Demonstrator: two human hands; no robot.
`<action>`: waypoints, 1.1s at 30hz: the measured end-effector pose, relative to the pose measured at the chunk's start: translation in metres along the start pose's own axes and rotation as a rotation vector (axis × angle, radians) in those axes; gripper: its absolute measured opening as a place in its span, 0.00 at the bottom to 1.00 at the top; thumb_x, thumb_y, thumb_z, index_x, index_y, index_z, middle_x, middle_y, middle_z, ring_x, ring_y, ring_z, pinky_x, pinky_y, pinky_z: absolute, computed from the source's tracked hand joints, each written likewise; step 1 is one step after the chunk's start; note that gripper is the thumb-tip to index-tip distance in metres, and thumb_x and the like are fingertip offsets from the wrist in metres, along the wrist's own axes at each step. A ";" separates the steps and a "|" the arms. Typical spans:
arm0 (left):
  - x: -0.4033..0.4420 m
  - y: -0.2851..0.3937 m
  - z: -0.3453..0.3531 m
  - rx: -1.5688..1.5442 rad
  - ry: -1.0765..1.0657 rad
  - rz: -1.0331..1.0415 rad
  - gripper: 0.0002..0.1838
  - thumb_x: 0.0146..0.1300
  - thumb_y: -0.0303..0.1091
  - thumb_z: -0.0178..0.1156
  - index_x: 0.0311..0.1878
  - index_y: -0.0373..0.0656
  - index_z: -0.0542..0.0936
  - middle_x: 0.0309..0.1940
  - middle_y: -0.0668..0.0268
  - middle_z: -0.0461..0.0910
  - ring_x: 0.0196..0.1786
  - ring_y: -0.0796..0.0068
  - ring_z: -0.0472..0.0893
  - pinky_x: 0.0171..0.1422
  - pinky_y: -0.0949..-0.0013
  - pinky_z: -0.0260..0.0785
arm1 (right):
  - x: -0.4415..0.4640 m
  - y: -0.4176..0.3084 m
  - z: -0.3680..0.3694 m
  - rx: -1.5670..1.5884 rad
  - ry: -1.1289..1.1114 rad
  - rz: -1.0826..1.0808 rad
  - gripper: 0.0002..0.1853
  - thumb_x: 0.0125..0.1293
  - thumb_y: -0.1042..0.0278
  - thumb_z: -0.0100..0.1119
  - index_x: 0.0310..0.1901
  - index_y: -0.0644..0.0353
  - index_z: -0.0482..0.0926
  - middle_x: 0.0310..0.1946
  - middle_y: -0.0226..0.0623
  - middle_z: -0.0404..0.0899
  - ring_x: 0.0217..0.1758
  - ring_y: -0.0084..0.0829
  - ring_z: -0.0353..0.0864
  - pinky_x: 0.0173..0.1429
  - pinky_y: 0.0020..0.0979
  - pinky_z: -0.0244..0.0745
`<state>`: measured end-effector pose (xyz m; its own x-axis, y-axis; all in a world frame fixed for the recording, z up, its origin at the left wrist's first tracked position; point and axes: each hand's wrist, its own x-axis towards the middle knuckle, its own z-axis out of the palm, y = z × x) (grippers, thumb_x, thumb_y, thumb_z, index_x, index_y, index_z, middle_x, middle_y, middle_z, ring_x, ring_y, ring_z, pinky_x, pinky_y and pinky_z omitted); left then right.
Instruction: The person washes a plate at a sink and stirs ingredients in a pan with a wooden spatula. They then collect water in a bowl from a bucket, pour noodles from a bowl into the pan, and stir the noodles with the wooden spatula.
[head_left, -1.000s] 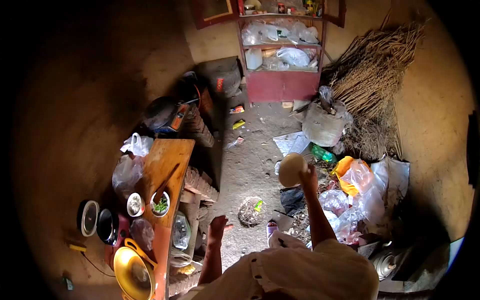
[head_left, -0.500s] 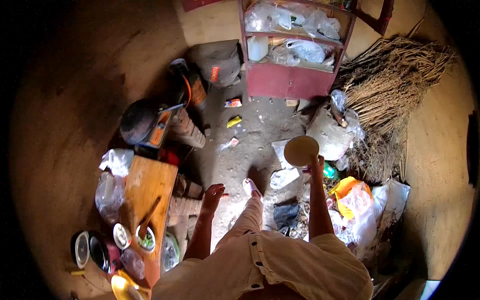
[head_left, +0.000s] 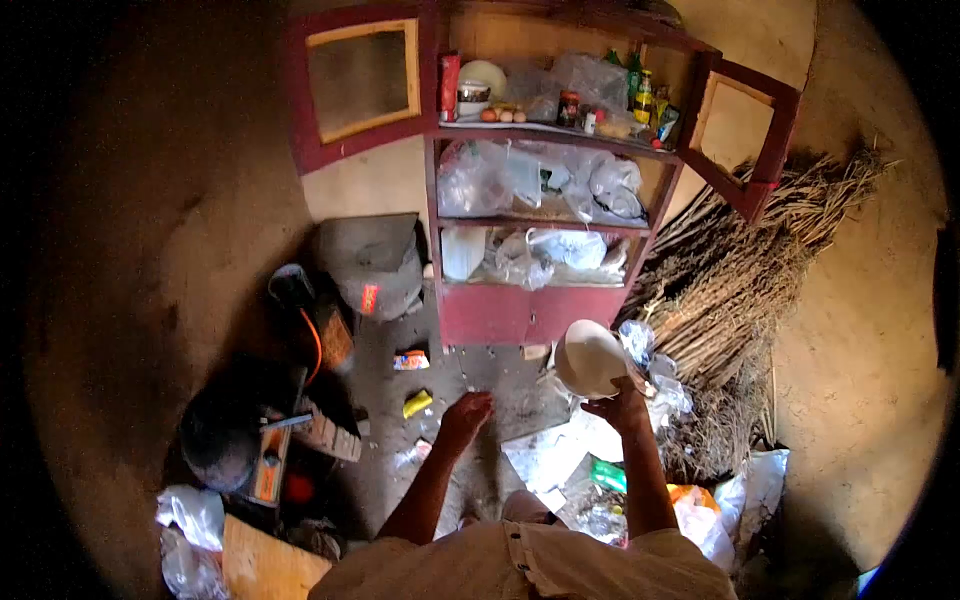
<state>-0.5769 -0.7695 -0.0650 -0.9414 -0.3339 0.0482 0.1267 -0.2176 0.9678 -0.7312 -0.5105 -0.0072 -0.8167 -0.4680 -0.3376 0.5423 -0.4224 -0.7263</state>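
Note:
My right hand (head_left: pixel 624 404) grips a pale bowl (head_left: pixel 588 358) by its near right edge. The bowl is held out in front of the cabinet's lower doors, tilted so that its round mouth partly shows. Over the floor to the left, my left hand (head_left: pixel 468 412) hangs with fingers curled together, and I see nothing in it. Ahead stands a dark red cabinet (head_left: pixel 500 316) with both upper doors swung wide. On its top shelf are a white bowl (head_left: pixel 473 97), several eggs (head_left: pixel 504 116), a jar (head_left: pixel 568 108) and bottles (head_left: pixel 643 96).
Plastic bags (head_left: pixel 575 185) fill the middle shelves. A bundle of dry stalks (head_left: pixel 735 270) leans at the right. Bags and litter (head_left: pixel 545 455) lie on the floor. A dark pot (head_left: pixel 218 440) stands at the left, and a wooden table (head_left: pixel 262 565) at the lower left.
The view has moved forward and up, bringing the cabinet's top shelf and open doors into sight. The bowl is nearer the cabinet, still in my right hand. Most of the table has left view.

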 end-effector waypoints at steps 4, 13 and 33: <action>0.036 0.023 -0.012 -0.093 -0.010 -0.048 0.16 0.60 0.35 0.55 0.47 0.34 0.71 0.40 0.60 0.76 0.43 0.72 0.76 0.49 0.71 0.68 | 0.100 -0.060 0.043 -0.135 -0.237 -0.123 0.38 0.54 0.48 0.51 0.59 0.64 0.51 0.55 0.57 0.56 0.45 0.56 0.72 0.43 0.53 0.75; 0.159 0.030 -0.106 -0.015 0.355 0.219 0.14 0.59 0.29 0.53 0.46 0.31 0.70 0.36 0.57 0.76 0.38 0.65 0.78 0.45 0.64 0.71 | 0.361 -0.241 0.256 -0.205 -0.344 -0.279 0.21 0.56 0.54 0.47 0.42 0.65 0.66 0.25 0.42 0.71 0.23 0.37 0.75 0.26 0.39 0.76; 0.276 0.049 -0.128 -0.059 0.881 0.249 0.12 0.56 0.23 0.52 0.43 0.28 0.71 0.32 0.52 0.76 0.36 0.61 0.78 0.42 0.58 0.74 | 0.757 -0.310 0.508 -0.376 -0.163 -0.442 0.13 0.54 0.61 0.54 0.25 0.64 0.69 0.10 0.38 0.63 0.08 0.26 0.62 0.11 0.27 0.60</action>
<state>-0.7907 -0.9899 -0.0355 -0.3087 -0.9509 0.0245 0.3331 -0.0839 0.9392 -1.4176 -1.1277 0.2665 -0.8919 -0.4361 0.1195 0.0267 -0.3147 -0.9488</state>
